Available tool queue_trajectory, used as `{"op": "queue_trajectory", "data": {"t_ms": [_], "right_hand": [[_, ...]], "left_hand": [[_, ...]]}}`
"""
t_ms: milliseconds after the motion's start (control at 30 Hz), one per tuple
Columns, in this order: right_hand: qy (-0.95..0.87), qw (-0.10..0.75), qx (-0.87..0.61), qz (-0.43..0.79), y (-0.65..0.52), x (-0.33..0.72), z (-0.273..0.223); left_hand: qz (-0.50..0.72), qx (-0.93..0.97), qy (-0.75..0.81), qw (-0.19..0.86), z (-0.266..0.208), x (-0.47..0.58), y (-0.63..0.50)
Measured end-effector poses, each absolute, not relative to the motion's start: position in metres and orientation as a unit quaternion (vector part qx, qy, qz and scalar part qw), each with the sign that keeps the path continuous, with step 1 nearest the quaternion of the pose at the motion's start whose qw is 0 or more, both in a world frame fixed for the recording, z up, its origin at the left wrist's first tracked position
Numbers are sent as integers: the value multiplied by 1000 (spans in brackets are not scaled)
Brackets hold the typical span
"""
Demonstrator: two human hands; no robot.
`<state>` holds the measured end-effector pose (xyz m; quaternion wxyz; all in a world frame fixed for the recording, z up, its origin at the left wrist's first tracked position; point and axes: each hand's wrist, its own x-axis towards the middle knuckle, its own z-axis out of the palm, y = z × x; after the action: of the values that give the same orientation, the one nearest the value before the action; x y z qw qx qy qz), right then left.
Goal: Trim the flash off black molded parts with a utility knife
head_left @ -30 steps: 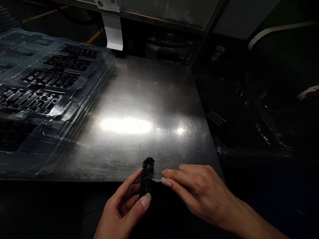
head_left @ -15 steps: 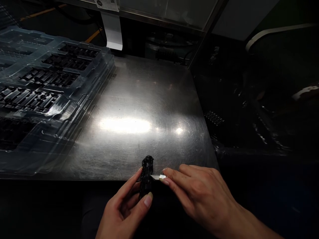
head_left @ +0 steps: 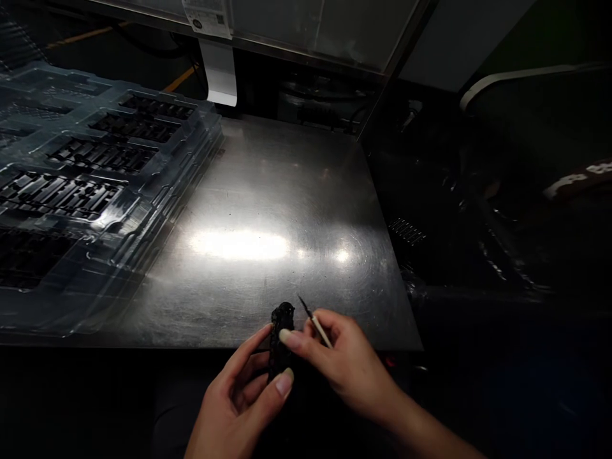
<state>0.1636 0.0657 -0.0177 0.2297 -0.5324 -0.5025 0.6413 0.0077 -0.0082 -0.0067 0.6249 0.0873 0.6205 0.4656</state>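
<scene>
One slim black ridged part (head_left: 282, 317) is gripped at the six o'clock edge of the grey metal counter (head_left: 335, 204) by the fingers of the left hand (head_left: 234, 408), seemingly for steadiness. A pale-handled thin tool (head_left: 321, 332) is held in the right hand's fingers, tip towards eleven o'clock; thumb contact is unclear.

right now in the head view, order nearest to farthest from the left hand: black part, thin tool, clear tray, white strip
1. Black part: in the left hand
2. Thin tool: in the right hand
3. Clear tray: table's left side
4. White strip: beyond the table
</scene>
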Motion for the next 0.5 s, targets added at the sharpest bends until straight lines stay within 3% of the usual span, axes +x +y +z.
{"op": "queue_trajectory", "data": {"t_ms": [67, 200, 367, 500], "right_hand": [[-437, 277, -530, 672, 72, 155, -19], [-373, 404, -556, 623, 71, 155, -18], [-409, 329, -469, 710, 53, 154, -6], [-386, 347, -448, 728, 54, 149, 5]], "left_hand": [[460, 84, 616, 634, -5, 5, -8], [445, 70, 591, 669, 10, 0, -3], [493, 65, 532, 686, 31, 4, 11], [507, 66, 460, 726, 33, 4, 15]]}}
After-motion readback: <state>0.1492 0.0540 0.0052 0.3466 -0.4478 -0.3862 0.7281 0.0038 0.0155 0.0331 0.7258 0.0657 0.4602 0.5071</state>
